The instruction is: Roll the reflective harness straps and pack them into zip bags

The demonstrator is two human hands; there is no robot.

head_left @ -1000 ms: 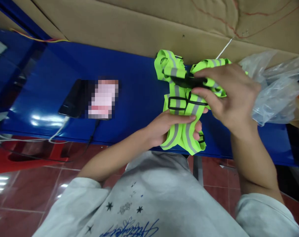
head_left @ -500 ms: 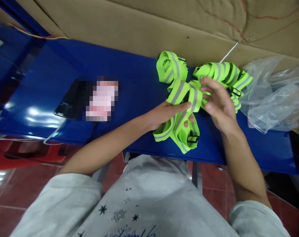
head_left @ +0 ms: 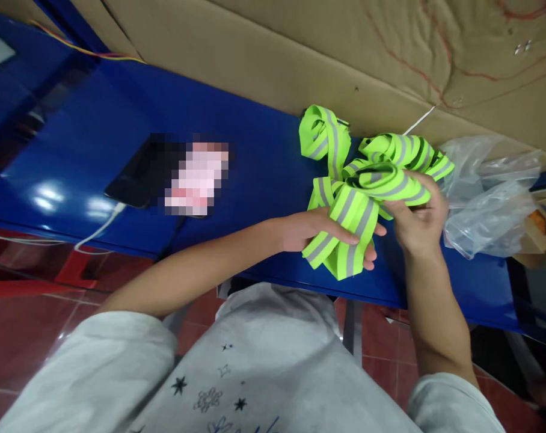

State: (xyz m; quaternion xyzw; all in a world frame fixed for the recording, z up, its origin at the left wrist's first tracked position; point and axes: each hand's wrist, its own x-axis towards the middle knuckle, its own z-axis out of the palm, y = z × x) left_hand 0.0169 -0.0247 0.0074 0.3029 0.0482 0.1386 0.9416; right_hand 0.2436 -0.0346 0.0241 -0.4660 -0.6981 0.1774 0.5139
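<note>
My left hand is closed around looped neon-yellow reflective straps with grey stripes, thumb on top and fingertips showing at their right side. My right hand grips a folded bundle of the same strap, just up and to the right of the left hand. Behind the hands lie a coiled strap at the left and a heap of straps at the right. Whether the strap in one hand joins the strap in the other I cannot tell.
Clear plastic bags lie at the right of the blue table. A phone on a white cable and a pixelated device lie at the left. A brown covered panel runs along the back edge.
My right hand, earlier partly spread by the straps, now grips a folded bundle. The left hand has moved slightly right and nearer my body with its straps. The view has shifted a little.
</note>
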